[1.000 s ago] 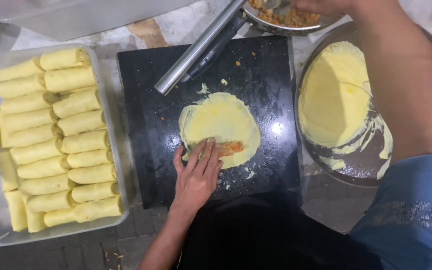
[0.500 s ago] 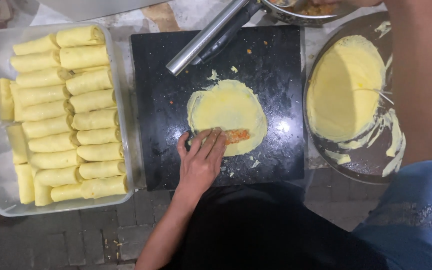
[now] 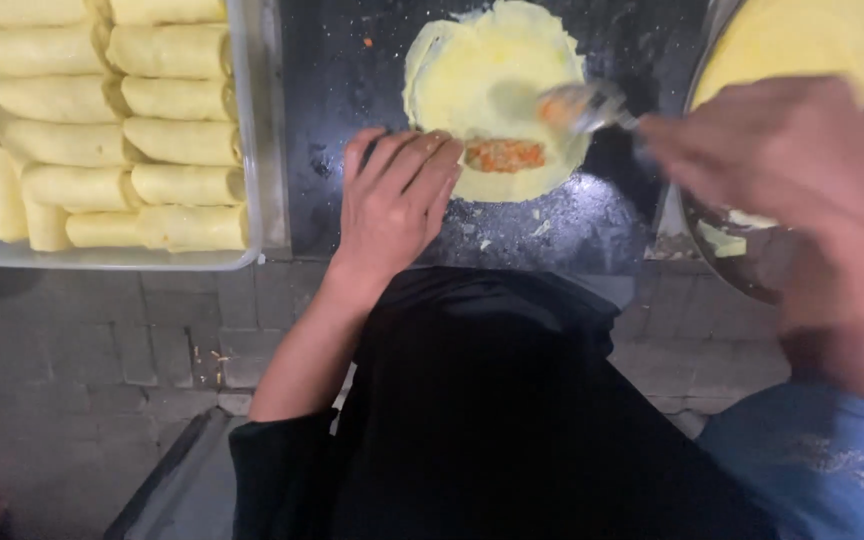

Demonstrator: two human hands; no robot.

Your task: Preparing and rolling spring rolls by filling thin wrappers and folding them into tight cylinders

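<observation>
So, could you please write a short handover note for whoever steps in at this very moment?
Left hand: flat on the black board, fingertips pressing the near left edge of the yellow wrapper.
Right hand: blurred, holding a spoon with orange filling above the wrapper.
Done: a strip of orange filling lies on the wrapper's near edge; many finished rolls fill the clear tray on the left.
Left: this wrapper is not yet folded or rolled; more wrappers lie stacked on the right.
</observation>
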